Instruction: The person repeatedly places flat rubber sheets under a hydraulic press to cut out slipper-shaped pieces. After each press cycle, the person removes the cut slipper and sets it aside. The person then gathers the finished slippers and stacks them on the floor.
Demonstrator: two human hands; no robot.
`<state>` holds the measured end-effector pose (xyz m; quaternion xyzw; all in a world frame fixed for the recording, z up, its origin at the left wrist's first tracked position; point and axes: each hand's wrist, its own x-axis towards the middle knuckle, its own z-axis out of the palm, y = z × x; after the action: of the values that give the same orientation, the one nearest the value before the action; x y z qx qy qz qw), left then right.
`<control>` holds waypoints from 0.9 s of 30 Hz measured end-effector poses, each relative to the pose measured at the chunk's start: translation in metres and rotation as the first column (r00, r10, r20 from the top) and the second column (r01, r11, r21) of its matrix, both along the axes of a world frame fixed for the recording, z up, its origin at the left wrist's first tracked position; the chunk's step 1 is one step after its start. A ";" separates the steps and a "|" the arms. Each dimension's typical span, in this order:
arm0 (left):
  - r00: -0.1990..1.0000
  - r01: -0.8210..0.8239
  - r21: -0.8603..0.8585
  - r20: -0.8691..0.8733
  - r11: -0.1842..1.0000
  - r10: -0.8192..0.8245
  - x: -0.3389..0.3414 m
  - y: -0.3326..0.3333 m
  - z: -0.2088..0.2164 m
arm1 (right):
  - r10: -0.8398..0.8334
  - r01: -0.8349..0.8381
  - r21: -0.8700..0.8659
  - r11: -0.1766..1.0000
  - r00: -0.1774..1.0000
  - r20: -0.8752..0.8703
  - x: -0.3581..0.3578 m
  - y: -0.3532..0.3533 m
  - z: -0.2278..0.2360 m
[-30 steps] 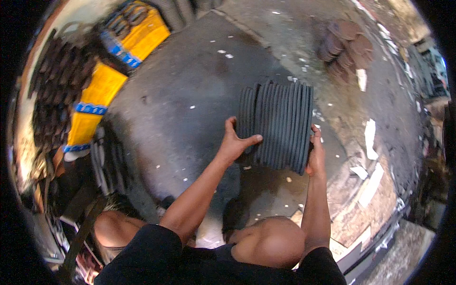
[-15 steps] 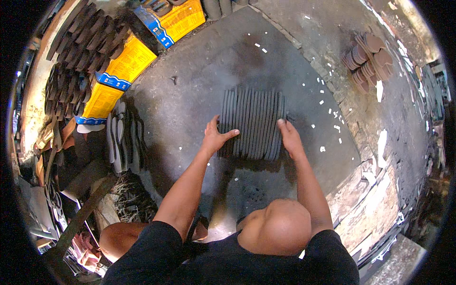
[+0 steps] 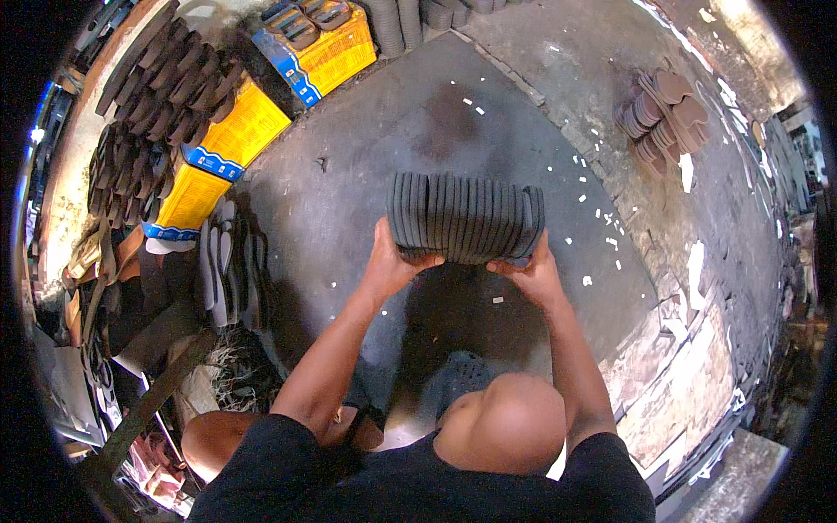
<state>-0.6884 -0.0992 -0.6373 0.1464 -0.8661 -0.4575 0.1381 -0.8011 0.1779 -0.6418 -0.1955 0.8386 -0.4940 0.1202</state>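
Observation:
Between my two hands is a row of dark grey shoe soles [image 3: 466, 218], pressed side by side on edge and raised off the grey floor sheet [image 3: 366, 157]. My left hand [image 3: 392, 260] is closed round the row's left end, its thumb along the lower edge. At the opposite end, my right hand [image 3: 532, 275] grips the soles in the same way, with its thumb underneath near the front. Fingers on the far side of the row are hidden. A dark shadow falls on the sheet below the soles.
Yellow and blue boxes [image 3: 327, 65] stand at the back left, one with sandals [image 3: 305, 26] on top. Dark soles [image 3: 161, 74] are piled along the left wall, above loose grey soles [image 3: 228, 261]. Brown soles [image 3: 671, 118] lie stacked at the right. White scraps dot the floor.
The row of soles has risen off the floor and tilted, now showing more of its rounded ends. Both hands have closed firmly round it; the left had been spread beside it.

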 end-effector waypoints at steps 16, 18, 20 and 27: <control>0.987 0.110 -0.045 0.126 0.993 -0.103 0.012 0.000 -0.002 | 0.080 -0.095 0.323 0.942 0.995 0.061 0.000 0.020 0.017; 0.957 -0.057 -0.013 0.283 0.998 0.058 0.010 0.009 0.030 | 0.028 -0.087 0.392 0.916 0.987 0.155 -0.004 0.015 0.045; 0.898 -0.130 -0.051 0.417 0.990 0.140 0.005 0.011 0.028 | -0.092 0.034 0.527 0.849 0.992 0.084 -0.007 0.008 0.035; 0.855 -0.103 -0.086 0.501 0.991 0.132 0.018 0.010 -0.071 | -0.033 -0.032 0.409 0.912 0.988 0.151 -0.001 0.014 -0.051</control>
<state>-0.6704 -0.0887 -0.7081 0.3098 -0.8740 -0.3693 -0.0619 -0.8021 0.1918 -0.6926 -0.1269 0.9117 -0.3210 0.2229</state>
